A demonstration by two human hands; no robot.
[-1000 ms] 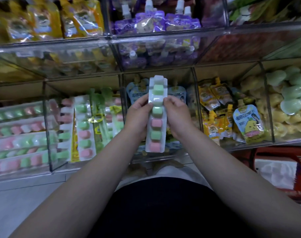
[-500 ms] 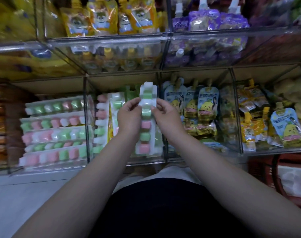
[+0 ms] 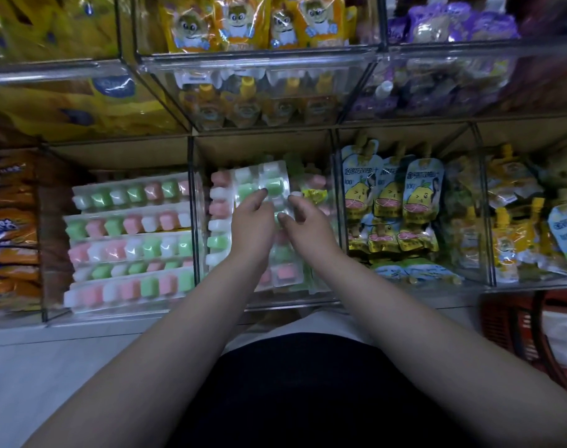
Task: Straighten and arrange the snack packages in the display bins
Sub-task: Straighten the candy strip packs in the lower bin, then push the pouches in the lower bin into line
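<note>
Both hands hold one long jelly pack (image 3: 277, 184) by its upper part. Left hand (image 3: 253, 223) has its fingers bent onto the front of the pack, on the left side. Right hand (image 3: 309, 226) pinches the right edge, with the thumb on the front and a bent finger at the side. The jelly pack is a clear strip with little green, white and pink cups in a row. It stands up tall inside the middle bin (image 3: 291, 302) and leans back a bit. More jelly strips (image 3: 219, 218) stand just beside it on the left, touching it. The bin on the left (image 3: 54, 315) has jelly strips lying sideways in a pile (image 3: 130, 240). The bin on the right holds pouches with a yellow pear face (image 3: 388, 202). Up above are orange pouches with a cartoon animal (image 3: 243, 24) and purple pouches (image 3: 453, 24). A red basket (image 3: 515, 324) sits on the floor, low on the right.
</note>
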